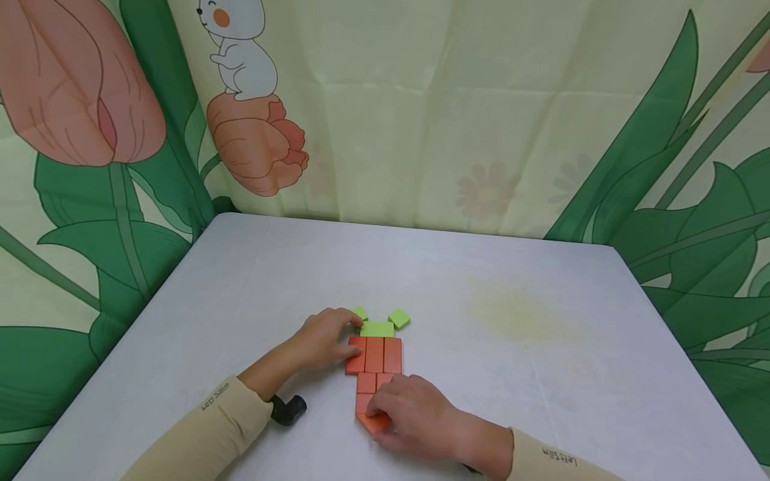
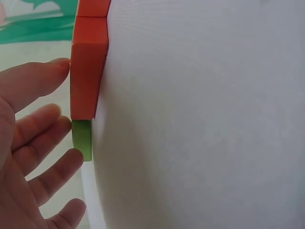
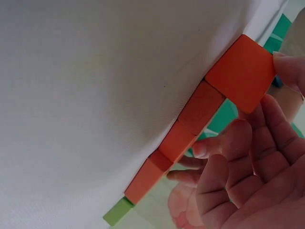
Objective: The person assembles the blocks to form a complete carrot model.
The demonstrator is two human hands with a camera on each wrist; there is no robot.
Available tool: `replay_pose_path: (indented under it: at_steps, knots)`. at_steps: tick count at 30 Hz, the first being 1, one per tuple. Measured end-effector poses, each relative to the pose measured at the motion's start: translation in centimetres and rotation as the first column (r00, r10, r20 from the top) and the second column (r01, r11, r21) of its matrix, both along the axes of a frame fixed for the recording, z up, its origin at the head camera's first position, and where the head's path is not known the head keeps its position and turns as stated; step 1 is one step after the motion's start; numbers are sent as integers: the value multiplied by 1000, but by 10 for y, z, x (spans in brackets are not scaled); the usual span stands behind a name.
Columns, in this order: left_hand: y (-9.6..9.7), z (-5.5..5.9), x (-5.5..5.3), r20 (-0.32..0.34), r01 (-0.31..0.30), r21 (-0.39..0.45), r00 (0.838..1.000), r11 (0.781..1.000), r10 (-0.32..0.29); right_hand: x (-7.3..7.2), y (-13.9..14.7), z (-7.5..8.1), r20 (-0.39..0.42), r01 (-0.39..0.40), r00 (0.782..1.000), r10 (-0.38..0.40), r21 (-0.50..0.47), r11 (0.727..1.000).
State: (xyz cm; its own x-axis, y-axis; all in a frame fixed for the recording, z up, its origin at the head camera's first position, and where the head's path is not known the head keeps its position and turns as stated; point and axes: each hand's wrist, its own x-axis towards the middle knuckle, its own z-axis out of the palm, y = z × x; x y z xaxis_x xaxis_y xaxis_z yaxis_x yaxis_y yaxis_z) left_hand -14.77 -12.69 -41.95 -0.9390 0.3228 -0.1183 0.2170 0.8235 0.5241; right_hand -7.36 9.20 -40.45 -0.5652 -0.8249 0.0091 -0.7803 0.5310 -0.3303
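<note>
Flat on the table, orange blocks (image 1: 375,355) form a carrot-like figure topped by a green rectangular block (image 1: 377,329). Two small green blocks stand at its top corners, the right green block (image 1: 400,318) turned at an angle and the left one partly behind fingers. My left hand (image 1: 325,339) rests along the figure's left side, its thumb at an orange block (image 2: 88,71) and its fingers loosely spread by a green block (image 2: 82,138). At the lower end my right hand (image 1: 421,415) pinches the bottom orange block (image 3: 242,74) between thumb and fingers. That hand covers part of the lower blocks.
A white cloth covers the table (image 1: 240,287), with a faint yellowish stain (image 1: 517,310) at the right. Behind stands a printed curtain (image 1: 391,133) with tulips and leaves. A black wrist camera (image 1: 290,409) sticks out below the left sleeve.
</note>
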Motion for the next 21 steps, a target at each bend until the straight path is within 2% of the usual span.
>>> replay_pose_path:
  at_steps: [12, 17, 21]
  knots:
    - [1, 0, -6, 17, -26, 2, 1000, 1000, 26, -5, -2, -2, -25, 26, 999, -27, -25, 999]
    - [0, -2, -8, 4, -5, 33, 1000, 999, 4, -5, -2, -4, -49, 33, 998, -35, -39, 999]
    - [-2, -3, -8, -3, 20, 50, 1000, 999, -19, -6, 0, -4, -35, 33, 999, -35, -41, 999]
